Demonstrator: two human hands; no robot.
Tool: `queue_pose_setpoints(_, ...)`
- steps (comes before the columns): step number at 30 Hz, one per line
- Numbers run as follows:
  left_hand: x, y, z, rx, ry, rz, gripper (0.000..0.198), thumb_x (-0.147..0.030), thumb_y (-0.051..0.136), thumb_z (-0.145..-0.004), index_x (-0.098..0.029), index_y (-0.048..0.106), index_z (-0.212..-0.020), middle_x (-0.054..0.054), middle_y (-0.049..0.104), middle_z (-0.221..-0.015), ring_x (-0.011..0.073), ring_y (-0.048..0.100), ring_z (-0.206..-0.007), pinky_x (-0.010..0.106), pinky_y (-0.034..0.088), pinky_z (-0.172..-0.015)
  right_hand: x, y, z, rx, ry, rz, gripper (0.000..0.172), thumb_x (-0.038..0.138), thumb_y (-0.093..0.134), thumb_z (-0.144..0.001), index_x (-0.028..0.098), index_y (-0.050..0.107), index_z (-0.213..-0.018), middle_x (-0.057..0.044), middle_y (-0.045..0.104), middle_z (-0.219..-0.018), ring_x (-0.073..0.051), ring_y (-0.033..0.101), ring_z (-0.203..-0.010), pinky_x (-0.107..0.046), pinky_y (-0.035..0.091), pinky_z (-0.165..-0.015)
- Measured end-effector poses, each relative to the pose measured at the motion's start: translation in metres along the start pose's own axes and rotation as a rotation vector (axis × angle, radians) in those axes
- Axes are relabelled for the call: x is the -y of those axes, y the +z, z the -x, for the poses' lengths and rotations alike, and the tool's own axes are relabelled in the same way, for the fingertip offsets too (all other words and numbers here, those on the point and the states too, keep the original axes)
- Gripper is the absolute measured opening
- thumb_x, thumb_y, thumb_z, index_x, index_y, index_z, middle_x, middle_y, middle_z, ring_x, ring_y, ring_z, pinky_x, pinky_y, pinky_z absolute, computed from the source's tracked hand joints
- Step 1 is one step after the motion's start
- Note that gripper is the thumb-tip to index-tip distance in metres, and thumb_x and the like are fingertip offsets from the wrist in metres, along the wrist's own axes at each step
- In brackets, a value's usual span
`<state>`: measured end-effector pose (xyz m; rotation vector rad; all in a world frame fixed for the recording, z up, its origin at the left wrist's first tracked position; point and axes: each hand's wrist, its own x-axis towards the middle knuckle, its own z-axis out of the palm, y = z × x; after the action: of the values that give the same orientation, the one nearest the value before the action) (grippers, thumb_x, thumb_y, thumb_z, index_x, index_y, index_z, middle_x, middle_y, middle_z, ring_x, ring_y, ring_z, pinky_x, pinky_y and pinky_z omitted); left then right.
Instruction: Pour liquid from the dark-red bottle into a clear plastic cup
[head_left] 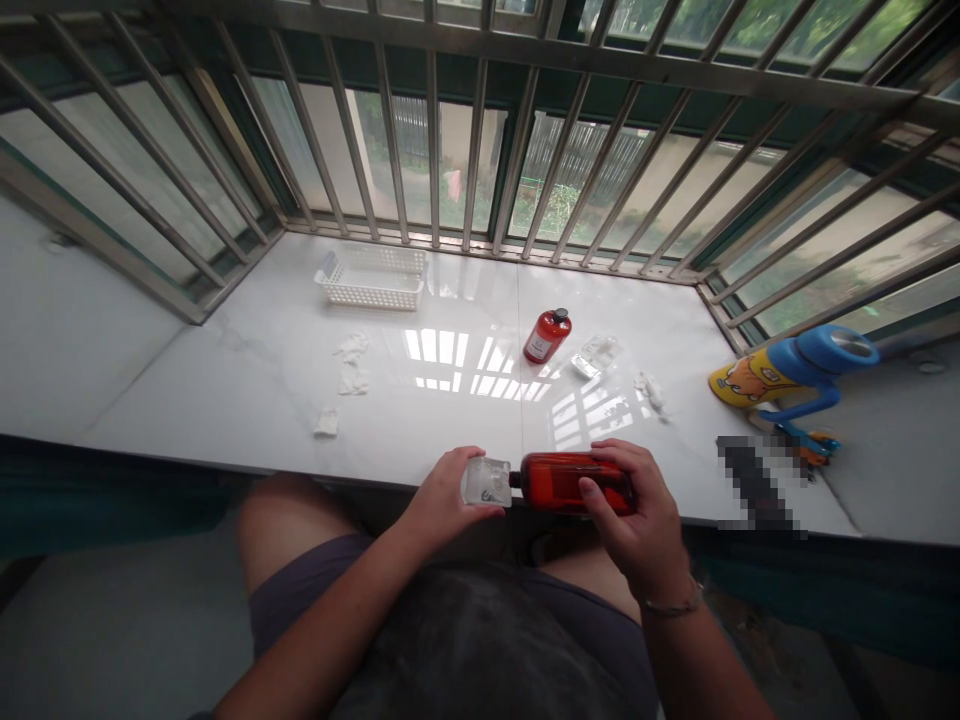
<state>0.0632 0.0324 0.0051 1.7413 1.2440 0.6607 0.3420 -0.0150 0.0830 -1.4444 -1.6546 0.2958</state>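
Observation:
My left hand [444, 492] is closed around a small clear square glass bottle [487, 483] at the counter's front edge. My right hand [630, 500] grips a reddish-brown bottle [559, 482], which lies on its side with its dark neck pointing left. That neck meets the right side of the clear bottle; whether it reaches inside cannot be made out. Farther back on the counter stands a second reddish-brown bottle [547, 338] with a black cap and a pale label. Beside it sits a clear, crinkled-looking item [596, 356].
A white plastic basket [371, 285] stands at the back left of the white counter [247, 380]. Crumpled tissues [352, 365] lie on the left, another tissue [651, 395] on the right. A yellow and blue drinking bottle [791, 368] is at far right. Metal bars [480, 160] line the window.

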Motion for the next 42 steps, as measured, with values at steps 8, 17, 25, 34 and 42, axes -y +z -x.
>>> queue_pose_setpoints(8, 0.0014, 0.0007, 0.0008, -0.002, 0.007, 0.001, 0.081, -0.035, 0.102, -0.067, -0.026, 0.059, -0.135, 0.008, 0.069, -0.133, 0.0324, 0.067, -0.127, 0.049, 0.053, -0.113, -0.0002, -0.0002, 0.0006, 0.007, -0.005, 0.016, 0.029, 0.033, 0.073, -0.097, 0.027, 0.067, -0.124, -0.011, 0.067, -0.126, -0.032, 0.066, -0.118, -0.053, 0.056, -0.102)
queue_pose_setpoints(17, 0.0007, 0.0006, 0.0008, 0.000, 0.006, -0.004, 0.080, -0.036, 0.102, -0.068, -0.027, 0.059, -0.134, 0.009, 0.068, -0.133, 0.0327, 0.066, -0.128, 0.049, 0.053, -0.113, 0.0034, -0.0012, -0.0007, 0.015, -0.034, 0.034, 0.031, 0.033, 0.073, -0.096, 0.028, 0.067, -0.126, -0.011, 0.068, -0.126, -0.033, 0.067, -0.117, -0.055, 0.057, -0.100)
queue_pose_setpoints(25, 0.0024, 0.0018, 0.0017, -0.009, 0.010, -0.003, 0.080, -0.036, 0.102, -0.067, -0.028, 0.059, -0.134, 0.009, 0.068, -0.134, 0.0333, 0.066, -0.128, 0.050, 0.054, -0.113, 0.0059, -0.0002, -0.0023, 0.021, -0.048, 0.042, 0.032, 0.033, 0.073, -0.096, 0.028, 0.066, -0.127, -0.011, 0.068, -0.126, -0.034, 0.067, -0.117, -0.056, 0.057, -0.099)
queue_pose_setpoints(34, 0.0022, 0.0020, 0.0021, -0.005, 0.017, -0.012, 0.080, -0.036, 0.102, -0.068, -0.026, 0.059, -0.134, 0.009, 0.068, -0.134, 0.0325, 0.066, -0.128, 0.050, 0.053, -0.113, 0.0075, -0.0006, -0.0032, 0.033, -0.084, 0.069, 0.033, 0.031, 0.074, -0.096, 0.029, 0.066, -0.128, -0.011, 0.067, -0.127, -0.033, 0.067, -0.117, -0.056, 0.058, -0.099)
queue_pose_setpoints(42, 0.0027, 0.0029, 0.0024, -0.011, 0.014, -0.003, 0.080, -0.035, 0.102, -0.067, -0.028, 0.060, -0.134, 0.008, 0.069, -0.133, 0.0331, 0.066, -0.127, 0.050, 0.054, -0.112, 0.0085, 0.0002, -0.0033, 0.044, -0.107, 0.082, 0.036, 0.032, 0.075, -0.096, 0.029, 0.065, -0.130, -0.012, 0.067, -0.128, -0.034, 0.067, -0.117, -0.057, 0.060, -0.098)
